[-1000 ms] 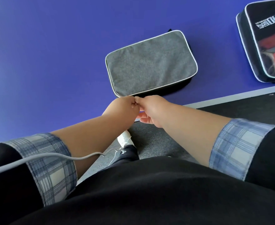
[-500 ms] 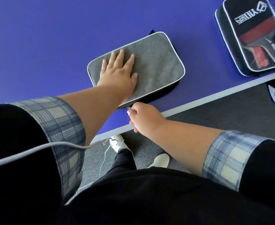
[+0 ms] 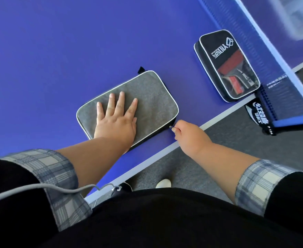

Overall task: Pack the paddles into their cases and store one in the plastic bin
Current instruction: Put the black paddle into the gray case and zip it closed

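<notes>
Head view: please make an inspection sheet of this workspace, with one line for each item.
Surface: blue table, carries both cases.
Job's things: grey case lies flat near the table edge; black case with a clear window, red paddle inside, lies beside the net.
Clutter: nothing seen.
Hands: left hand presses flat on the grey case; right hand pinches the zipper pull at its corner.
Cables: grey cable crosses the left sleeve.
Surroundings: net; grey carpet below.

Blue tabletop (image 3: 57, 51) edged in white, blue net (image 3: 254, 36) strung across far right, black clamp (image 3: 258, 115) at the edge, grey carpet (image 3: 236, 140) below, white shoe (image 3: 163, 183), grey cable (image 3: 39, 186).
</notes>
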A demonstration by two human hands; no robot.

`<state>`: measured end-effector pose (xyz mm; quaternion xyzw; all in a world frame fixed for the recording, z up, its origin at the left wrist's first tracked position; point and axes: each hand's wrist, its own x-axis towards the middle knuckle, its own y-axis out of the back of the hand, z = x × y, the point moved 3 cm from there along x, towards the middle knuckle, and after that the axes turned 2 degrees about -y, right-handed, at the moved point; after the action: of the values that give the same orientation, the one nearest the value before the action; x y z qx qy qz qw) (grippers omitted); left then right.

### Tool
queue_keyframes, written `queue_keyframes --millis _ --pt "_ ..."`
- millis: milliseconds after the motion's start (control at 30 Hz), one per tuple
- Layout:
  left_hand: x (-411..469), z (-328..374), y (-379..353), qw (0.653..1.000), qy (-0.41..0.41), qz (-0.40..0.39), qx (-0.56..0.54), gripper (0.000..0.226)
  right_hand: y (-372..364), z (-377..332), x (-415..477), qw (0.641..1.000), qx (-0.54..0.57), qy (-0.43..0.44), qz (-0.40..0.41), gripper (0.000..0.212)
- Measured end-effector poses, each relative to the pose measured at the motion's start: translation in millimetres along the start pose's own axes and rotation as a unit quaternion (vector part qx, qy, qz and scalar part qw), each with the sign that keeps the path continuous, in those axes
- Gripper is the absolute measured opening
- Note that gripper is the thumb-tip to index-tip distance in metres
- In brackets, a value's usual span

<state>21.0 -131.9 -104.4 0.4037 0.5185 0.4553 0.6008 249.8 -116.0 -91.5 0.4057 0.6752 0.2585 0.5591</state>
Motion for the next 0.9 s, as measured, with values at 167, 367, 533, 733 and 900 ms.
queue_keyframes --millis 167,367,533,733,900 --pt "2.8 1.4 5.6 0.999 -0.002 -0.035 0.005 0.058 14.5 4.8 12.9 0.999 -0.034 0.009 0.015 0.03" --pt "39.1 14.5 30.2 0.999 -0.05 0.0 -0.017 0.057 24.7 6.7 26.5 0.987 -0.115 0.108 -0.007 0.03" --pt "57.2 23.0 20.9 0.998 -0.056 -0.002 -0.001 0.066 30.1 9.8 39.0 0.968 -0.153 0.19 -0.055 0.028" --pt "56.4 22.0 16.5 0.996 -0.071 -0.01 0.044 0.065 53.1 24.1 76.3 0.933 -0.185 0.292 -0.097 0.032" --pt "57.6 24.0 18.9 0.996 -0.074 0.008 0.045 0.063 71.2 24.3 111.4 0.924 -0.17 0.328 -0.095 0.029"
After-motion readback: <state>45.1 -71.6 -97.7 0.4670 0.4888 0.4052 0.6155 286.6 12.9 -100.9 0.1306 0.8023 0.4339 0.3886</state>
